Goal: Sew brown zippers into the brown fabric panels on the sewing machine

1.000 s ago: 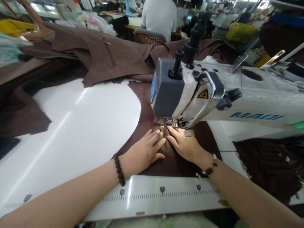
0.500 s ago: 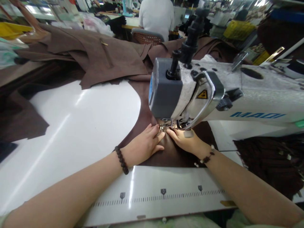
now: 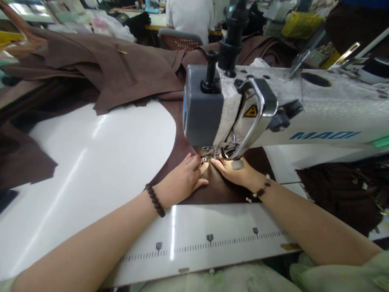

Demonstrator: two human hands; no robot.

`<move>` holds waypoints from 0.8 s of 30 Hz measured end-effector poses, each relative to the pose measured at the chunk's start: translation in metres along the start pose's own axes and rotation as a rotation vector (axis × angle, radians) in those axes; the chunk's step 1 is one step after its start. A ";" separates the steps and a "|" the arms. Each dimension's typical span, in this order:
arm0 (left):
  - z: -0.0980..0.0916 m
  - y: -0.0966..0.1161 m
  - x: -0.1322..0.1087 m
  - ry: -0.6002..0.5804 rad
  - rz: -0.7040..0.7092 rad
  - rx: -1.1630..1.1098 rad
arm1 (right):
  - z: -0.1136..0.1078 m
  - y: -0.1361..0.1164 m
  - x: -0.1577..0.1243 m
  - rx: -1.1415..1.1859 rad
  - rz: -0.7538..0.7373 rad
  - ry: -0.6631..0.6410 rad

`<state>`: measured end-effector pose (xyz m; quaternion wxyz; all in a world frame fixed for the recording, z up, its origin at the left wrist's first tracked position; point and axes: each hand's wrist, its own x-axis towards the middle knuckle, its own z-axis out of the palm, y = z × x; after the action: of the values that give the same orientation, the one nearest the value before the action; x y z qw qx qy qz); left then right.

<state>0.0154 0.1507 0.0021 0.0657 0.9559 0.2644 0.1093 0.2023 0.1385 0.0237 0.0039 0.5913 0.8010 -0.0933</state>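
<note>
Dark brown fabric (image 3: 200, 196) lies under the needle area of a sewing machine (image 3: 202, 109). My left hand (image 3: 184, 178) rests on it, fingers stretched flat toward the presser foot (image 3: 205, 158) and thumb spread out to the right. On the other side of the foot, my right hand (image 3: 240, 172) lies on the fabric with its thumb extended; its other fingers are partly hidden by the machine's metal parts. A small crease runs through the fabric between the two hands. Both wrists wear beaded bracelets.
More brown fabric pieces (image 3: 133, 73) are heaped behind and left on the white table (image 3: 121, 146). A ruler scale (image 3: 209, 246) runs along the front edge. Dark gathered fabric (image 3: 337, 198) lies at right. A person in white (image 3: 190, 18) sits beyond.
The whole view has shifted slightly, so the machine and table appear higher and a little left. Both hands keep their places on the fabric beside the presser foot.
</note>
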 end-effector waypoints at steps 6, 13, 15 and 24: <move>-0.001 0.000 0.000 -0.005 0.008 -0.003 | 0.002 0.001 -0.001 -0.053 -0.040 -0.017; 0.001 0.000 -0.001 -0.003 0.017 0.005 | 0.011 0.006 0.001 -0.055 -0.073 0.011; 0.002 0.000 -0.001 -0.003 0.017 0.009 | 0.010 0.006 0.001 -0.046 -0.070 0.005; 0.000 -0.001 -0.001 0.007 0.019 -0.022 | 0.007 0.002 0.001 -0.005 -0.055 0.045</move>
<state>0.0139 0.1508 0.0014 0.0744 0.9572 0.2545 0.1161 0.2032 0.1387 0.0162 -0.0154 0.5709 0.8171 -0.0782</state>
